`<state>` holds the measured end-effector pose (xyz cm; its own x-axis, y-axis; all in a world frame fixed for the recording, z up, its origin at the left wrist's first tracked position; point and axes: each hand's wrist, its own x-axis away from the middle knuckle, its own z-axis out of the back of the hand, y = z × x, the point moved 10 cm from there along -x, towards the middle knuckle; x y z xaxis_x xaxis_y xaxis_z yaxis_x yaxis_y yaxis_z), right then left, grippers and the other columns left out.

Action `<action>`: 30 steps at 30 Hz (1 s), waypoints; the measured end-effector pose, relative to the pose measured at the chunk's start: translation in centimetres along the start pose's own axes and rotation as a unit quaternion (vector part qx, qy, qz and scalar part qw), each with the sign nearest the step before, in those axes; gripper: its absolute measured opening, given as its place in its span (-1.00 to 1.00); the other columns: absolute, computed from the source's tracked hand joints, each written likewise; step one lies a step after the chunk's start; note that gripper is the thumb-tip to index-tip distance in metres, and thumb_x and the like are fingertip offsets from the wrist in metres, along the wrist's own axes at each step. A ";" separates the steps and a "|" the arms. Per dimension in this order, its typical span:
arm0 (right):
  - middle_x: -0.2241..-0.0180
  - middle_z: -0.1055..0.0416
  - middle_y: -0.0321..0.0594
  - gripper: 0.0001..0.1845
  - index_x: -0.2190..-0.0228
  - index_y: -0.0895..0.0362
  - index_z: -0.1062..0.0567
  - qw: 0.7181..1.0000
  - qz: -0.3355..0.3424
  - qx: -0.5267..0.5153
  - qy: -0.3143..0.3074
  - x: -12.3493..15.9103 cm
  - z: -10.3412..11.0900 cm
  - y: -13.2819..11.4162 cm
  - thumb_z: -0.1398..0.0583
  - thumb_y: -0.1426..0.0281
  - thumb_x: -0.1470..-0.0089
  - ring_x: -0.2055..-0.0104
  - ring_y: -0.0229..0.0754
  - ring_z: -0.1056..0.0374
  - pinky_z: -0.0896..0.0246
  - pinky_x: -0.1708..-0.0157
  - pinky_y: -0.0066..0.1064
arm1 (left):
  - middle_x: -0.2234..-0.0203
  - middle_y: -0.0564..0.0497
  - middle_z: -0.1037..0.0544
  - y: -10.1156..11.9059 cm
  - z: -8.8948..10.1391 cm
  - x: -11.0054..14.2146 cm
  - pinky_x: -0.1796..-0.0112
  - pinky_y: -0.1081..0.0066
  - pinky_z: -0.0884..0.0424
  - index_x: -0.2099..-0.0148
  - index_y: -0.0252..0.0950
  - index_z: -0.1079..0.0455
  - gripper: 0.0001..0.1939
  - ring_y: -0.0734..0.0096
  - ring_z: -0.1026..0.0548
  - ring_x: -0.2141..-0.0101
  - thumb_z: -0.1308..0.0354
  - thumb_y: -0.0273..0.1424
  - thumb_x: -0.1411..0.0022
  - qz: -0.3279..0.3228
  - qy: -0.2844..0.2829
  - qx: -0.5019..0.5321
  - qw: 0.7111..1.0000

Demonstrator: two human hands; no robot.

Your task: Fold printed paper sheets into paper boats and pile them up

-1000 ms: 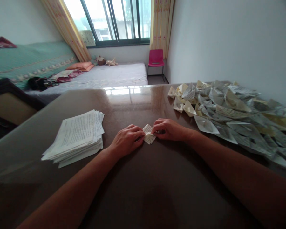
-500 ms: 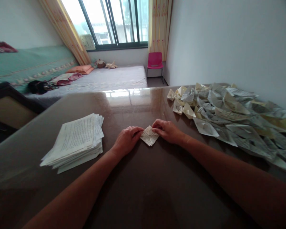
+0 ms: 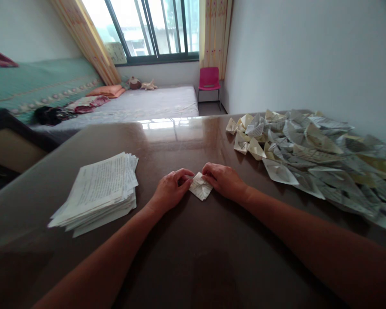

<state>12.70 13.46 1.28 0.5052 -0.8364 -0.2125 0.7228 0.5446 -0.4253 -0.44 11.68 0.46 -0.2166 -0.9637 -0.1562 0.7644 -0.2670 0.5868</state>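
A small diamond of folded paper (image 3: 201,188) with printing on it lies on the brown table in front of me. My left hand (image 3: 173,185) grips its left corner, thumb and forefinger close together there. From the other side my right hand (image 3: 221,178) pinches the upper right edge, its fingertips covering part of the paper. Crease lines meet near the diamond's middle.
Left of my hands sits a stack of printed sheets (image 3: 96,184). Many folded paper boats (image 3: 318,150) are heaped along the wall on the right. Beyond the glossy table (image 3: 173,146) are a bed (image 3: 167,101) and a pink chair (image 3: 209,79).
The fingers of my right hand have moved slightly left and further over the paper's upper right edge. The folded paper has turned a little, and the view has shifted slightly.
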 end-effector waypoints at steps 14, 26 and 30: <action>0.18 -0.41 -0.26 -0.80 0.24 0.04 -0.44 0.996 0.012 0.083 -0.008 0.3 0.0 -0.8 -0.07 0.25 -0.23 0.27 -0.23 -0.38 -0.04 0.40 -0.46 | 0.07 -0.01 -0.43 3.8 -0.9 1.5 0.14 0.33 -0.38 -0.15 -0.05 -0.29 -0.65 0.27 -0.35 0.08 0.09 -0.37 -0.37 -0.142 -0.017 -0.232 0.962; 0.19 -0.47 -0.18 -0.68 0.14 0.10 -0.53 0.996 0.092 -0.015 -0.003 0.0 3.1 -0.7 -0.05 0.52 -0.17 0.23 -0.26 -0.41 -0.19 0.21 -0.47 | -0.08 0.07 -0.41 5.1 -2.0 3.0 0.14 0.27 -0.39 -0.24 -0.02 -0.19 -0.53 0.24 -0.32 0.00 -0.02 -0.45 -0.32 -0.190 -0.066 -0.349 0.915; 0.22 -0.50 -0.13 -0.62 -0.02 0.00 -0.43 0.969 0.121 0.163 -0.139 2.2 1.9 -3.8 -0.06 0.42 -0.20 0.27 -0.12 -0.47 -0.20 0.36 -0.41 | -0.08 0.06 -0.40 5.4 -2.0 3.1 0.14 0.28 -0.39 -0.25 0.01 -0.16 -0.51 0.25 -0.32 -0.01 -0.02 -0.43 -0.32 -0.181 -0.066 -0.363 0.912</action>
<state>12.01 9.70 4.12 0.7528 -0.6582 -0.0073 0.6555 0.7506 -0.0832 4.20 7.21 1.52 -0.5695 -0.8144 -0.1114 0.8182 -0.5487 -0.1717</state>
